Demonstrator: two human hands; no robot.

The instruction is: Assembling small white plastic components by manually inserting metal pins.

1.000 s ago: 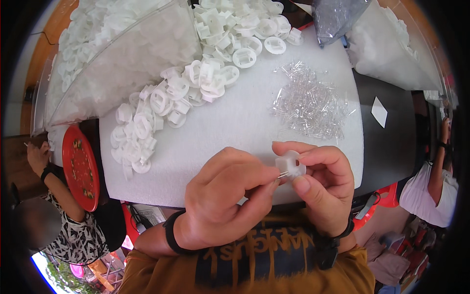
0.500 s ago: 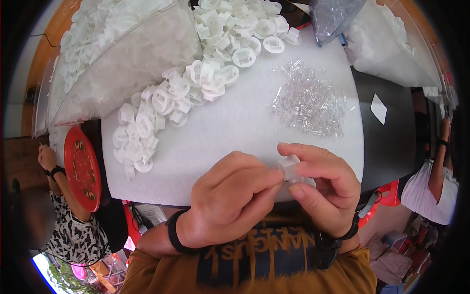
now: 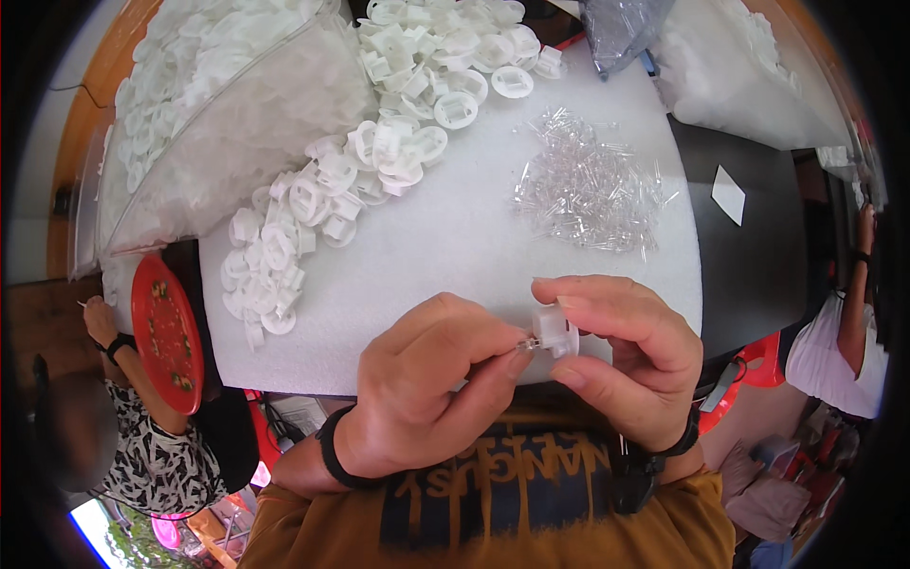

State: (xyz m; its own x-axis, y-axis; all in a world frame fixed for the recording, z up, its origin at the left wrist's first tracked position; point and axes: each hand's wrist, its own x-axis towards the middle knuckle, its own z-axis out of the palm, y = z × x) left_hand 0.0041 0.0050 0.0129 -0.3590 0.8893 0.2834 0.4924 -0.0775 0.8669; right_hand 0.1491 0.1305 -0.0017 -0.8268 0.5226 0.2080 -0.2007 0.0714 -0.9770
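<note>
Between the thumb and fingers of my right hand [image 3: 630, 356] is a white plastic holder [image 3: 553, 328], a small box shape on a round base. My left hand [image 3: 441, 379] pinches a small clear piece with thin metal legs [image 3: 529, 343], which looks like an LED. That piece sits right at the holder's left side; whether it goes inside cannot be made out. Both hands are above the near edge of a white foam sheet [image 3: 417, 256]. Farther off on the sheet lies a loose heap of similar clear legged pieces [image 3: 592, 185].
Many white plastic holders [image 3: 327, 175] spread along the sheet's left and back, beside a large clear bag [image 3: 237, 142] of them. Another bag [image 3: 749, 81] and a grey bag [image 3: 621, 33] stand at the back right. People sit left, near a red tray [image 3: 169, 332], and right.
The holder has turned in my right hand, so its round base now faces right. My left fingers have drawn slightly left, and the clear legged piece shows between them and the holder.
</note>
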